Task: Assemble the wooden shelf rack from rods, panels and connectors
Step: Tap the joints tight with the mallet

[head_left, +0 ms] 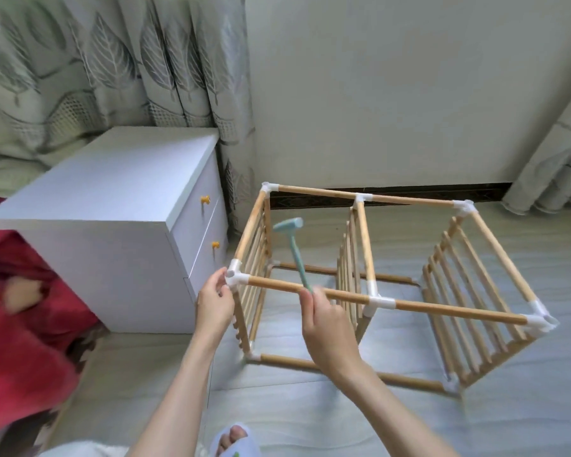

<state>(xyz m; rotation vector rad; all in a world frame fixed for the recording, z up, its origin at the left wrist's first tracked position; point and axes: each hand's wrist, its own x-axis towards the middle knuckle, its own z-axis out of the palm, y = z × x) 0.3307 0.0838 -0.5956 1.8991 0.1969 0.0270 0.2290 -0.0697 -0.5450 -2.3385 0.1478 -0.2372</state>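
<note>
My left hand (214, 305) pinched the near-left white connector (236, 275) of the rack (376, 285) standing on the floor, my right hand (327, 328) gripped the small teal mallet (295, 249), and the frame seemed light, stiff, best steadied at corners.

You are looking down at a pale room corner with a plain wall (393, 94) and grey floor (343, 423).
To your left stands a white drawer cabinet (112, 199) with two yellow knobs (205, 199); leaf-patterned curtains (112, 61) hang behind it, another curtain (554, 153) hangs at far right, and a dark skirting strip (409, 192) runs along the wall's foot.
</note>
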